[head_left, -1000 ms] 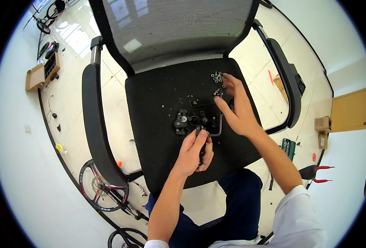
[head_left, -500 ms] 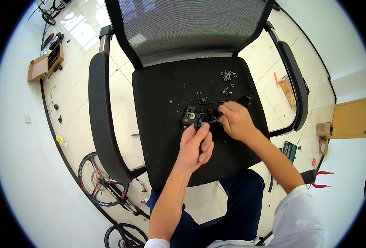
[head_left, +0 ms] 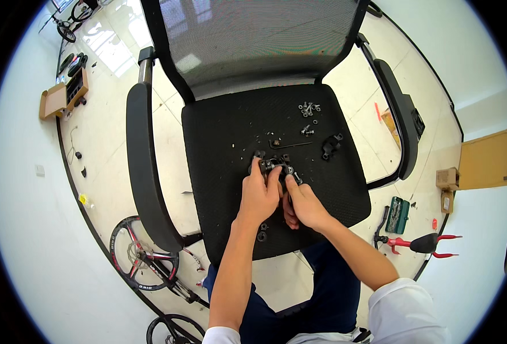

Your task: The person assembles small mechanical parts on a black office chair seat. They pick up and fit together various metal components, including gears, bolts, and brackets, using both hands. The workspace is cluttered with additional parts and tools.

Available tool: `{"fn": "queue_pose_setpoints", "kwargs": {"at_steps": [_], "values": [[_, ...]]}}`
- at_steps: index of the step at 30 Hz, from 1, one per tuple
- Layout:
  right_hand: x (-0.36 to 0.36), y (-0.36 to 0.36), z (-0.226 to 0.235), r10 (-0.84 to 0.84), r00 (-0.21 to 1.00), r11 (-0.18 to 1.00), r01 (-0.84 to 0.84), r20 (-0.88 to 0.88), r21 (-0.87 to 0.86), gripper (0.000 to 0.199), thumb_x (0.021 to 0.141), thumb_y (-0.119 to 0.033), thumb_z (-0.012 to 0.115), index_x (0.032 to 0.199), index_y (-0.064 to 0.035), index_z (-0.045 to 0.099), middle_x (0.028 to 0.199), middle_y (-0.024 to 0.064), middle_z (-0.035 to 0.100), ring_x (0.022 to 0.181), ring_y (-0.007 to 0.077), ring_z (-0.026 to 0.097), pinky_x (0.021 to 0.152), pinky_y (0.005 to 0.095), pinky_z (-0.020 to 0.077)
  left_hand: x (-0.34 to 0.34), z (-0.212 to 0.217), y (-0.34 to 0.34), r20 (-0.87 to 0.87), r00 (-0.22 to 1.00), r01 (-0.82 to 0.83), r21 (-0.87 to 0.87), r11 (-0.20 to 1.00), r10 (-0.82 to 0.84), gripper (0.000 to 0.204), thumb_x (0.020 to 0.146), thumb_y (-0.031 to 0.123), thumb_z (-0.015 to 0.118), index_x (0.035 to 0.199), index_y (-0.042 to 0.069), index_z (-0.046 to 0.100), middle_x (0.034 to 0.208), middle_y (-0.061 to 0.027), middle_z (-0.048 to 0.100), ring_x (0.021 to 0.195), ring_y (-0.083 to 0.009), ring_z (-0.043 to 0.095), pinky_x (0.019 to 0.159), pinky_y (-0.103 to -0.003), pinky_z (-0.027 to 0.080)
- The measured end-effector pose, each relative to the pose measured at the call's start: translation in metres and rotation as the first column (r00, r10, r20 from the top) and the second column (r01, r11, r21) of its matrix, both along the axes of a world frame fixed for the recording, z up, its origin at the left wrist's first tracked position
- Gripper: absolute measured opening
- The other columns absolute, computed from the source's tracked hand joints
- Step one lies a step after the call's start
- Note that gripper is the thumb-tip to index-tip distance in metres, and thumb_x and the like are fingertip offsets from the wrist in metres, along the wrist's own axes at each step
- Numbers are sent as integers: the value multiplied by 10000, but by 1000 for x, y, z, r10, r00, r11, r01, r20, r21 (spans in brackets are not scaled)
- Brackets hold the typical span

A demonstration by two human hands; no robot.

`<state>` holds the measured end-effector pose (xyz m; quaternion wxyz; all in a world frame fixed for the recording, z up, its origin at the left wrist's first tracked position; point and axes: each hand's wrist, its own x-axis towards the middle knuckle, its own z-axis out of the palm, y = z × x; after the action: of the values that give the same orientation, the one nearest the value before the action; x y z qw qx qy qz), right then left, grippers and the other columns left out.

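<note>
Both hands are close together over the black chair seat (head_left: pixel 219 143). In my left hand (head_left: pixel 258 198), closed with the thumb on top, is a small black mechanical part (head_left: pixel 270 166) with round fittings. Fingers bent, my right hand (head_left: pixel 306 207) grips the right end of the same cluster, where a short silvery piece (head_left: pixel 297 178) shows. How the pieces join is hidden by my fingers. Just beyond them lies an L-shaped hex key (head_left: pixel 292 145). To the right rests a black clamp-like part (head_left: pixel 332 147); small dark round pieces (head_left: pixel 262 233) lie near my left wrist.
Loose bolts and nuts (head_left: pixel 309 109) lie at the seat's far right, with a few more bolts (head_left: pixel 306 131) nearer. Armrests (head_left: pixel 140 166) flank the seat. On the floor are a bicycle wheel (head_left: pixel 128 252), a green tool case (head_left: pixel 398 215) and an opened cardboard box (head_left: pixel 53 101).
My right hand has come left and nearer, beside the left hand, uncovering the black clamp-like part. My left hand has shifted slightly left. The small dark pieces by my left wrist now show.
</note>
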<state>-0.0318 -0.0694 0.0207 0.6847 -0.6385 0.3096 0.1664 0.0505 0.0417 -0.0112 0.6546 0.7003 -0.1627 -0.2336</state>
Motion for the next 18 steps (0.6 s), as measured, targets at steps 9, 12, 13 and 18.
{"fn": "queue_pose_setpoints", "kwargs": {"at_steps": [9,12,13,18], "values": [[-13,-30,65,157,944,960,-77,-289,268,661,1022,-519,324,690,7,545,525,100,521,472,237,554,457,338,463,-12,10,-9,-81,982,165,-74,984,-171,220,987,160,530,1031,-36,443,552,-76,562,444,-151,534,428,-278,396],[-29,-31,73,261,965,961,-258,-20,102,417,994,-360,505,891,28,616,641,122,600,596,266,624,550,345,515,-13,16,-13,-355,907,122,-295,948,-227,220,1010,220,502,1037,9,444,536,-36,510,379,-93,430,340,-230,319],[-32,-34,79,380,914,908,-340,140,-243,339,955,-307,556,916,25,615,692,126,611,652,277,634,585,348,522,-11,15,-11,-404,878,128,-317,940,-256,208,1012,219,498,1036,20,444,533,-36,499,378,-92,421,333,-233,312],[-17,-43,87,894,386,265,-47,227,-963,351,775,-228,741,1027,-27,605,926,123,618,873,310,628,838,402,511,-10,21,-8,-641,662,127,-414,901,-388,139,1014,232,500,977,98,490,610,12,489,396,-54,402,302,-215,251]]}}
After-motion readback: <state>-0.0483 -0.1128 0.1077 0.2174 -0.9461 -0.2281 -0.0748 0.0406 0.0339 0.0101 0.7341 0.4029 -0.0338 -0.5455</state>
